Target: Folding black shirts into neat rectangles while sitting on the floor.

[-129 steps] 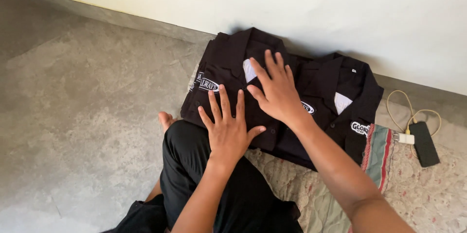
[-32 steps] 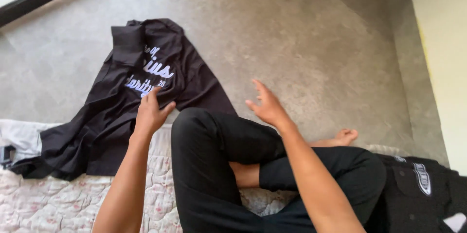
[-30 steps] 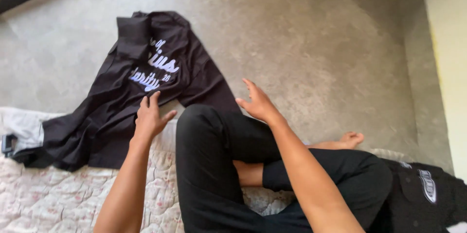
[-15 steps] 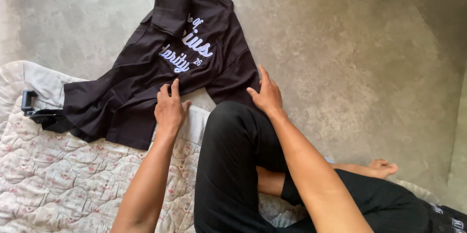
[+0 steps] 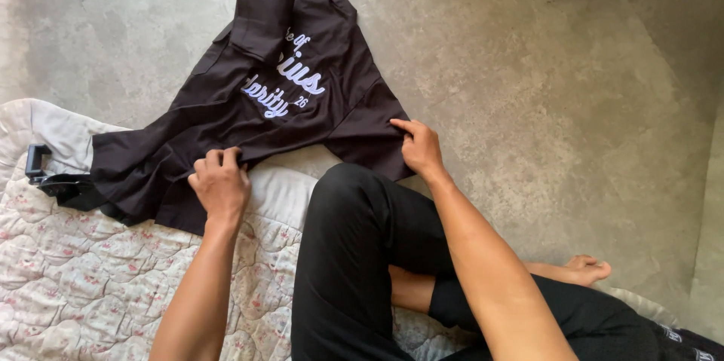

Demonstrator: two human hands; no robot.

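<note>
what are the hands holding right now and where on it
Both hold the black shirt by its near edge: the left hand grips the hem over the quilt, and the right hand pinches the corner near the knee.

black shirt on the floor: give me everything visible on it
The black fabric shirt with pale script lettering lies spread but rumpled, partly on the grey concrete floor, partly on the floral quilted mat. One sleeve is folded over near the top. The left hand grips its lower edge; the right hand pinches its hem corner.
</note>
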